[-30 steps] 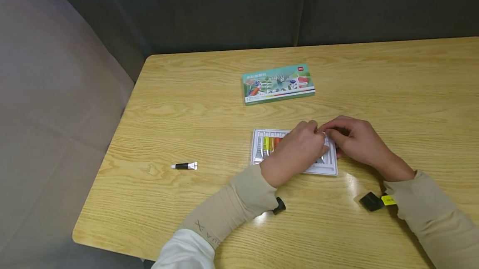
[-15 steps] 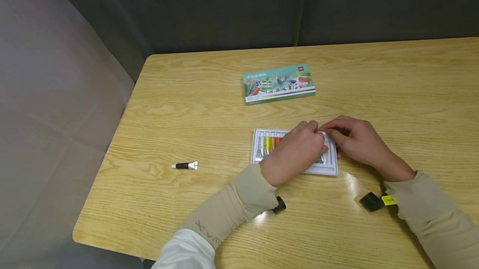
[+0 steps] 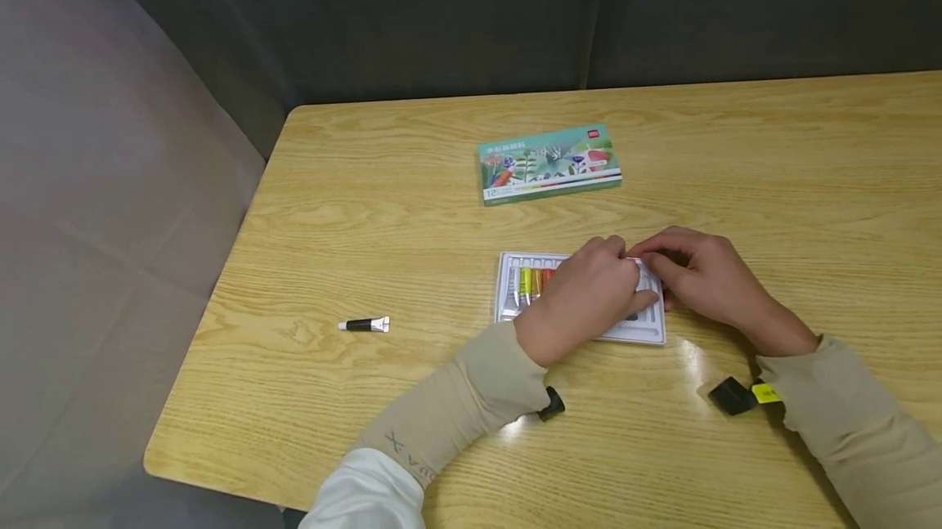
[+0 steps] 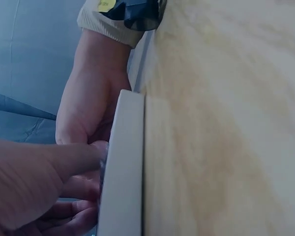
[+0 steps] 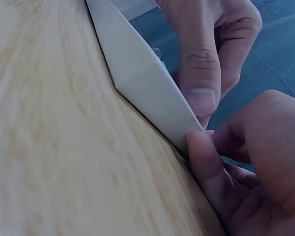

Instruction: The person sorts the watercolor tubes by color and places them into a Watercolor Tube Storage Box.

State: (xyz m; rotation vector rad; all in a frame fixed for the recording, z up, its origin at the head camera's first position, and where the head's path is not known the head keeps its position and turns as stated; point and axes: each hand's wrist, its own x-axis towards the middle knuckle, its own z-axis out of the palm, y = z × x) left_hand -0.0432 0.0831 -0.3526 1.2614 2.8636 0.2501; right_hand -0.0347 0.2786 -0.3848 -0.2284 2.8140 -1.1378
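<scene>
A white plastic paint tray (image 3: 657, 336) lies flat on the table, with several small paint tubes (image 3: 525, 284) side by side in its left part. My left hand (image 3: 581, 296) is over the tray's middle and right part, fingers bent down, hiding most of the tubes. Its thumb reaches over the tray, as the right wrist view also shows; I cannot tell what its fingers hold. My right hand (image 3: 706, 280) grips the tray's far right corner with thumb and fingers, close to the left fingertips. One black paint tube (image 3: 362, 325) with a white cap lies apart, to the left.
A green paint box (image 3: 550, 164) with a flower print lies behind the tray. Black wrist devices (image 3: 732, 396) hang below both sleeves, close to the tabletop. The wooden table (image 3: 294, 226) ends at a rounded left edge, with dark cloth (image 3: 441, 22) behind it.
My left thumb has stretched out further to the right over the tray. The right hand, tray, box and loose black tube stay in place.
</scene>
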